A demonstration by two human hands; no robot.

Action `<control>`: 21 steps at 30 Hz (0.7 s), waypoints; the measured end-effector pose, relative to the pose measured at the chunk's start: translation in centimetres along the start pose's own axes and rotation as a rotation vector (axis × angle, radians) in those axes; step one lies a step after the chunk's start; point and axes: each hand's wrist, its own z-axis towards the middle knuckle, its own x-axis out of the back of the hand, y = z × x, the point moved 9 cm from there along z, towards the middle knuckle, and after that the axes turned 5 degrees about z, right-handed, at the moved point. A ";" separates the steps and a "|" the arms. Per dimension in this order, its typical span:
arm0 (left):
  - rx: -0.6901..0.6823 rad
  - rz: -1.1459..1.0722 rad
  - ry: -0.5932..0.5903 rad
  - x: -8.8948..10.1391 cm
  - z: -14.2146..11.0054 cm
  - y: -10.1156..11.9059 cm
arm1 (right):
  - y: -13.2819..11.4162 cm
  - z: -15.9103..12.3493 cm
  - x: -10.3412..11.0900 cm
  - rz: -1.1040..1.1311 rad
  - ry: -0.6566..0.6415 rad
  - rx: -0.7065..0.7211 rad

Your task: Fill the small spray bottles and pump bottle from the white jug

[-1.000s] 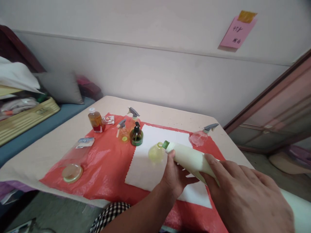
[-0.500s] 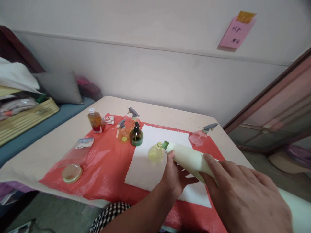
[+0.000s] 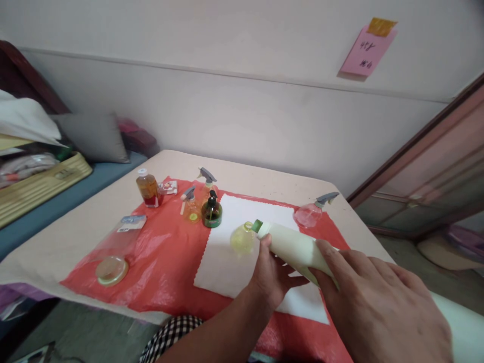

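Note:
A long pale green bottle is tilted, its green mouth pointing left, close to the neck of a rounded yellow spray bottle that has no spray head. Whether liquid flows between them I cannot make out. My left hand supports the pale bottle from below near its neck, thumb along the side. Farther back, my right hand is wrapped over its body. The yellow bottle stands on a white cloth with scalloped edges. Right of it, a pink spray bottle carries a grey trigger head.
Red plastic sheeting covers part of the table. On it are a green pump bottle, an orange spray bottle, an amber bottle, a round-lidded clear container and a small packet. A wall stands behind.

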 end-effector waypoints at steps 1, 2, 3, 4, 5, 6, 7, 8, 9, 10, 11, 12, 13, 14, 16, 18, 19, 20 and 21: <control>-0.002 0.000 -0.001 0.0 0.0 0.0 | 0.0 0.0 0.0 0.000 0.001 0.000; -0.001 0.000 -0.002 0.0 0.0 0.0 | -0.1 0.0 0.0 -0.001 0.001 0.002; -0.001 -0.002 -0.001 0.0 0.0 0.0 | -0.1 0.1 0.0 0.000 0.002 0.002; -0.001 -0.003 -0.003 0.0 0.0 0.0 | -0.1 0.1 0.1 0.001 0.005 0.003; -0.002 -0.002 -0.004 0.0 0.1 0.0 | -0.1 0.0 0.1 0.003 0.004 0.003; -0.003 0.000 -0.006 0.0 0.1 0.1 | 0.0 0.0 0.1 0.003 0.002 0.002; -0.005 0.002 -0.008 0.0 0.1 0.1 | 0.0 0.0 0.1 0.001 0.007 0.000; -0.007 0.004 -0.012 0.0 0.1 0.1 | 0.1 0.0 0.1 -0.001 0.007 0.002; -0.008 0.006 -0.017 -0.1 0.1 0.1 | 0.1 0.0 0.1 -0.005 0.002 0.007; -0.007 0.007 -0.020 -0.1 0.1 0.1 | 0.1 0.0 0.0 -0.008 -0.002 0.011; -0.005 0.007 -0.021 -0.1 0.2 0.1 | 0.1 -0.1 0.0 -0.009 -0.011 0.013; -0.004 0.007 -0.022 -0.1 0.2 0.0 | 0.1 -0.1 -0.1 -0.008 -0.019 0.016; -0.005 0.006 -0.022 -0.1 0.2 0.0 | 0.1 -0.1 -0.2 -0.007 -0.027 0.019; -0.006 0.006 -0.024 -0.1 0.2 0.0 | 0.1 -0.1 -0.2 -0.007 -0.031 0.017; -0.008 0.006 -0.030 -0.1 0.2 -0.1 | 0.1 -0.2 -0.2 -0.010 -0.032 0.016; -0.006 0.005 -0.030 -0.1 0.2 -0.1 | 0.0 -0.3 -0.1 -0.012 -0.034 0.015; -0.004 0.003 -0.028 0.0 0.2 -0.2 | 0.0 -0.3 -0.1 -0.012 -0.038 0.014; -0.002 0.000 -0.025 0.0 0.2 -0.2 | 0.0 -0.3 -0.2 -0.012 -0.045 0.017; -0.002 -0.003 -0.022 0.0 0.2 -0.2 | 0.0 -0.3 -0.1 -0.012 -0.045 0.022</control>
